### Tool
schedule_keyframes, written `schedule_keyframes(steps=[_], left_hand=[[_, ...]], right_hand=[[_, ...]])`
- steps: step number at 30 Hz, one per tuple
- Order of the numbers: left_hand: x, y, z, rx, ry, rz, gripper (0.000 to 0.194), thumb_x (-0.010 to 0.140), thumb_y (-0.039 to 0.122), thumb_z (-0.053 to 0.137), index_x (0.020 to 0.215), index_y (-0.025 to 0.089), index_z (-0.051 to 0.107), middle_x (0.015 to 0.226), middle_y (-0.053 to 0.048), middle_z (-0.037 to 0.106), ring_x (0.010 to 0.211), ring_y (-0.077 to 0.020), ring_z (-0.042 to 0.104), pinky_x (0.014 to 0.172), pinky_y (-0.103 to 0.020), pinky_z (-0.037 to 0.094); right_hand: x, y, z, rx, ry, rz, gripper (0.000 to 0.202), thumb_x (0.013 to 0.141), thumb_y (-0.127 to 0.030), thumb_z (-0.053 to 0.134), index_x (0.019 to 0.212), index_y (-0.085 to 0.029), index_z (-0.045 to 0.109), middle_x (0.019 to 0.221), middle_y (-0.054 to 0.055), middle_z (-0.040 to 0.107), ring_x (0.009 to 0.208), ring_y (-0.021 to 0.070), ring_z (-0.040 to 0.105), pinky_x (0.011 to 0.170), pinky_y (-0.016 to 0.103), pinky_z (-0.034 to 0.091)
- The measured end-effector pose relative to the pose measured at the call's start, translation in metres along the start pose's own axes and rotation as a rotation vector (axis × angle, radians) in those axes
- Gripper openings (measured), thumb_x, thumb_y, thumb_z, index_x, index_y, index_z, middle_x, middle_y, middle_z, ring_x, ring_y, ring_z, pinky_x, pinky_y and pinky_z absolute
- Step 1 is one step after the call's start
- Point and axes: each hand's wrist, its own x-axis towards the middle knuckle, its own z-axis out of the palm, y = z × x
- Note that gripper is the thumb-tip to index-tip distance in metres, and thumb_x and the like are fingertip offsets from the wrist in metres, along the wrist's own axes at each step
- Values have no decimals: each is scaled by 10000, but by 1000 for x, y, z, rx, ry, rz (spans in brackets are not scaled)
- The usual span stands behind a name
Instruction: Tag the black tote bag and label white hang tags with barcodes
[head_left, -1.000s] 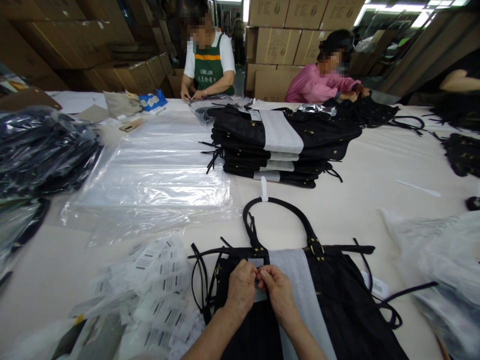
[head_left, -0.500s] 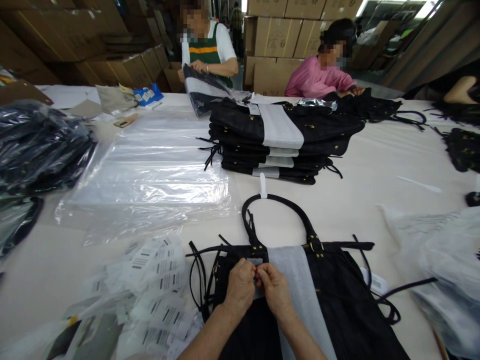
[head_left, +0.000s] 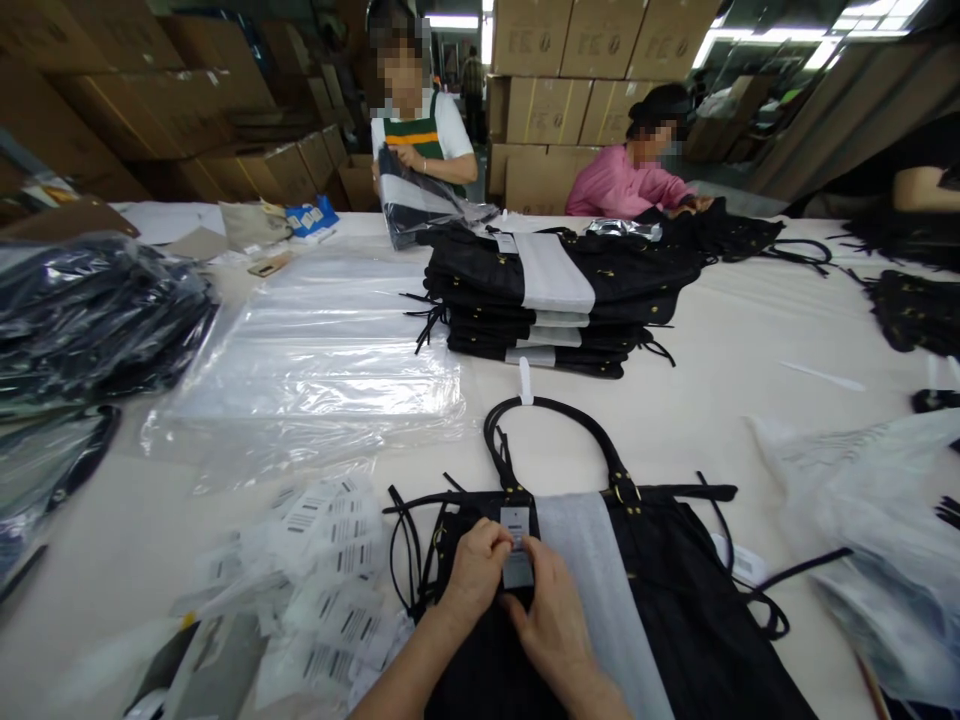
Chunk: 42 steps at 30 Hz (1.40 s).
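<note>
A black handbag (head_left: 705,610) lies flat before me, its looped handle (head_left: 592,415) stretched away from me. A band of white wrapping (head_left: 600,590) runs down its middle. On the bag, left of this band, lies a small grey tag (head_left: 516,572) with print on it. My left hand (head_left: 476,570) has its fingers curled together in a pinch at the tag's left edge. Against the tag's right side rests my right hand (head_left: 555,615), thumb and forefinger apart, touching the bag. Fingertips partly cover the tag.
Barcode stickers (head_left: 337,600) lie in a heap at left, near clear plastic bags (head_left: 322,340). Beyond stand stacked black bags (head_left: 480,270). Wrapped bags (head_left: 97,310) pile up far left; white plastic (head_left: 862,500) lies right. Two co-workers handle bags across the table.
My right hand has moved slightly down and its fingers have spread from a pinch. More of the grey tag shows, lying flat. The view has tilted up a little.
</note>
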Motion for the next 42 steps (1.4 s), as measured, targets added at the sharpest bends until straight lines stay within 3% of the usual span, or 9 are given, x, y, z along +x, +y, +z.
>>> schedule_keyframes(steps=[6,10,14,19,25,27,30,36,42], left_hand=[[4,-3,-5,53,1,23,154,673,81,454,643,159,583,640,23,519,629,-110,512,646,-244,422],[2,-8,-14,92,149,139,352,669,18,392,937,157,574,953,-42,564,778,-117,545,770,-284,459],[1,-16,-13,358,338,357,403,690,13,368,1025,143,550,1085,-95,562,1036,-186,509,925,-375,426],[-1,-39,4,549,243,606,443,729,50,344,1128,124,523,1177,-135,544,1103,-246,493,909,-404,452],[-1,-76,27,757,395,776,565,831,202,316,1367,127,153,1295,-165,431,1227,-280,354,924,-438,407],[-4,-79,30,827,427,825,594,846,260,312,1375,112,86,1307,-187,411,1246,-297,315,942,-462,367],[-8,-77,29,903,444,851,591,858,297,273,1372,78,79,1329,-213,369,1266,-312,270,958,-484,320],[-10,-71,26,1009,473,894,595,855,312,251,1368,56,92,1288,-224,418,1275,-315,251,943,-483,317],[-10,-72,23,1121,480,879,603,843,305,258,1371,76,81,1311,-188,408,1270,-292,269,937,-451,322]], right_hand=[[4,7,3,-492,202,-432,308,810,-42,310,1011,-159,512,861,86,627,738,204,567,619,339,455],[-1,-14,0,-507,166,-521,288,831,-55,285,861,-185,540,796,50,615,698,191,549,593,330,456],[-21,-35,24,-511,178,-544,273,807,-71,301,745,-208,529,653,22,582,580,180,522,542,330,448],[-43,-37,56,-600,256,-528,171,760,-185,393,741,-206,562,603,36,595,526,191,515,527,347,460],[-58,-22,66,-709,108,-428,57,652,-160,540,603,-186,555,544,14,607,504,177,550,509,337,486],[-58,-21,46,-679,46,-428,107,679,-246,557,579,-210,543,544,-30,614,500,164,550,490,318,486],[-56,-15,-21,-529,55,-323,111,751,-342,511,729,-254,574,734,-32,657,647,184,589,558,328,496],[-32,72,-181,-453,153,353,314,871,-193,261,922,-207,570,922,64,634,883,194,581,800,312,456],[11,156,-220,-493,-58,427,277,744,-67,446,984,-148,557,1039,97,595,985,189,547,830,260,406]])
